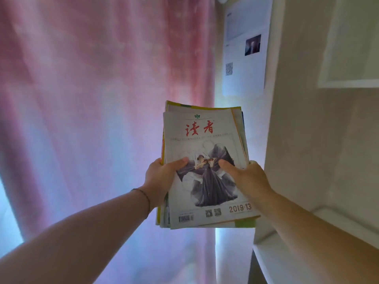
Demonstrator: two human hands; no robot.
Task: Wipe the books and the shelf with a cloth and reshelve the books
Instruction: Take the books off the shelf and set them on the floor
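A stack of thin paper magazines (205,160) is held up in the air between both hands, in front of a pink fabric curtain (92,99) and just left of a white shelf unit (307,140); nothing carries it but the hands. The left hand (162,177) grips the stack's left edge near its lower half, thumb curled over onto the top cover and the fingers hidden behind the stack. The right hand (248,179) grips the right edge at about the same height, thumb pressed flat across the cover toward the middle, fingers wrapped round behind. The two thumb tips lie near each other, apart, on the cover picture.

The top magazine has a pale grey-white cover with red Chinese characters near its top edge, a figure in a dark flowing dress at the centre, a barcode and two QR codes along the bottom edge, and "2019·13" at the bottom right corner. Yellow and green edges of the magazines beneath show past its top, left and bottom edges, unevenly aligned.

A thin dark bracelet (146,198) circles the left wrist. A white printed sheet (244,74) hangs on the wall above the stack.
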